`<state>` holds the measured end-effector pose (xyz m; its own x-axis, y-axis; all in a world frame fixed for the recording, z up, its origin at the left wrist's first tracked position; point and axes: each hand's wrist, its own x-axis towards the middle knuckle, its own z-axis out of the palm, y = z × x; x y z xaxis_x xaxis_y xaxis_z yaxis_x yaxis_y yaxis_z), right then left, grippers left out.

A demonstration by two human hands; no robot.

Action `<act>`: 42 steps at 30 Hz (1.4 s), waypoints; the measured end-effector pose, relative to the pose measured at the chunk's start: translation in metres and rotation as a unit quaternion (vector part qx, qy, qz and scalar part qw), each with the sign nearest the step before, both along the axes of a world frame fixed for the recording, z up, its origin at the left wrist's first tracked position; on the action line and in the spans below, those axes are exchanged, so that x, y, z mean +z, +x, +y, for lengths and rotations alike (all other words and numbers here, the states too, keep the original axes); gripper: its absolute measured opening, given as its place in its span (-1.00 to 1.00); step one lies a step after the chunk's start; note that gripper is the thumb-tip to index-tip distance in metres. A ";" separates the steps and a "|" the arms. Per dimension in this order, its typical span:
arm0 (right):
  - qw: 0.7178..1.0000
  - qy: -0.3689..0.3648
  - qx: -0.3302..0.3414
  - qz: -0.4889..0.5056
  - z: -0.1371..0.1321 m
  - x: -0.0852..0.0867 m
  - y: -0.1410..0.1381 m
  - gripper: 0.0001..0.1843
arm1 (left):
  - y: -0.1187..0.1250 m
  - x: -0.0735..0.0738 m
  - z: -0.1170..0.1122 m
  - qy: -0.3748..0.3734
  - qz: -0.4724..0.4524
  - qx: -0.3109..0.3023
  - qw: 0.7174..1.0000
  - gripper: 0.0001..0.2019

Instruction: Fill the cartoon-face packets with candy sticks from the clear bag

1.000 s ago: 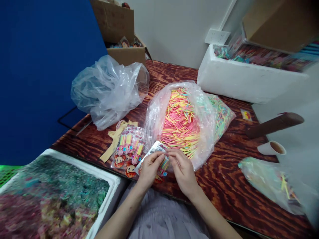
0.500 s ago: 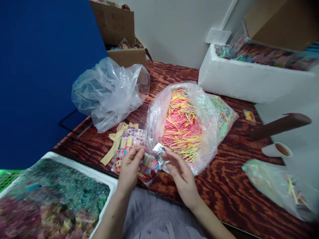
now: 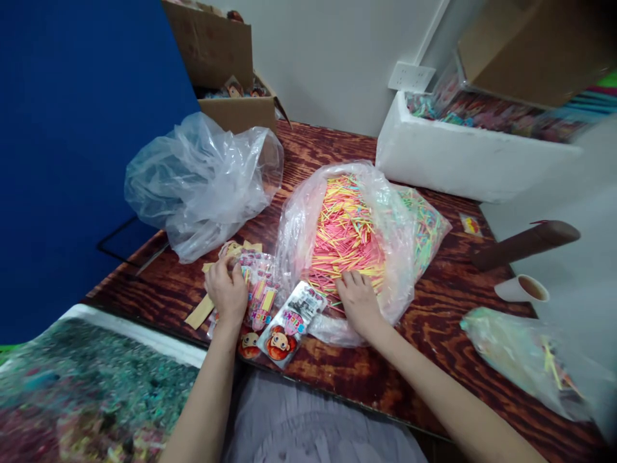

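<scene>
1. The front edge of the table (image 3: 443,315) crosses just beyond my lap, and the packet (image 3: 295,321) lies with its lower corner close to that edge.
2. That packet sits face up between my hands, untouched, its upper end against the big bag's near side.
3. My left hand (image 3: 226,289) rests on the pile (image 3: 263,296) of printed packets, fingers bent; I cannot tell whether they pinch anything. Yellow strips (image 3: 200,313) stick out beside it.
4. My right hand (image 3: 359,302) reaches over the near rim of the big bag (image 3: 299,222), fingertips curled at the sticks (image 3: 344,241); whether they hold any, I cannot tell.
5. Wood grain shows to my right, between the bag and the cup (image 3: 520,289), giving that arm side room. On the left, the blue panel (image 3: 91,141) walls in the table's far side.
6. The big bag gapes, full of pink and yellow sticks. Against its right side leans a second bag (image 3: 429,225) of greener ones.
7. The crumpled clear bag (image 3: 207,186) lies before the carton (image 3: 241,112), which holds wrapped pieces.
8. The rear foam box (image 3: 472,154) is heaped with colourful packs; the near foam box (image 3: 144,337), lower left, holds teal and reddish bits, blurred.
</scene>
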<state>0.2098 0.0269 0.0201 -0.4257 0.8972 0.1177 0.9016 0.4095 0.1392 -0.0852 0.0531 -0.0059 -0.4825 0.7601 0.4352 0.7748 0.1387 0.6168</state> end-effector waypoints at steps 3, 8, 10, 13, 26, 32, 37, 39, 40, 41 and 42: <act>1.000 -0.002 0.015 -0.011 0.004 -0.004 0.001 -0.83 | -0.002 0.007 -0.005 0.002 0.003 -0.001 1.000 -0.75; 1.000 -0.003 0.031 -0.001 0.006 -0.007 0.006 -0.81 | 0.000 0.014 -0.020 0.007 0.002 -0.034 0.999 -0.77; 0.999 -0.005 0.032 0.022 0.007 -0.007 0.008 -0.81 | 0.002 0.015 -0.028 0.006 -0.001 -0.042 0.999 -0.77; 0.992 0.001 0.009 0.129 0.009 -0.006 0.013 -0.82 | 0.005 0.015 -0.038 0.011 -0.007 -0.055 0.998 -0.76; 0.637 -0.209 -0.115 0.733 -0.010 0.014 0.001 -0.84 | 0.070 0.040 -0.059 0.038 -0.054 -0.199 0.978 -0.81; 0.644 -0.230 -0.129 0.718 -0.051 -0.029 -0.007 -0.81 | 0.131 0.039 -0.080 -0.010 -0.065 -0.387 0.920 -0.60; 0.668 -0.214 -0.075 0.709 -0.059 -0.036 -0.006 -0.71 | 0.160 0.028 -0.088 -0.046 0.036 -0.519 0.853 -0.40; 0.678 -0.210 -0.076 0.700 -0.058 -0.036 -0.004 -0.71 | 0.158 0.026 -0.088 -0.055 0.049 -0.532 0.844 -0.43; 0.685 -0.209 -0.079 0.694 -0.058 -0.034 -0.003 -0.73 | 0.153 0.027 -0.088 -0.053 0.044 -0.526 0.848 -0.44; 0.689 -0.210 -0.080 0.689 -0.057 -0.033 -0.002 -0.76 | 0.147 0.027 -0.087 -0.047 0.036 -0.510 0.858 -0.45; 0.691 -0.212 -0.080 0.687 -0.057 -0.031 -0.001 -0.78 | 0.139 0.028 -0.086 -0.040 0.028 -0.485 0.873 -0.46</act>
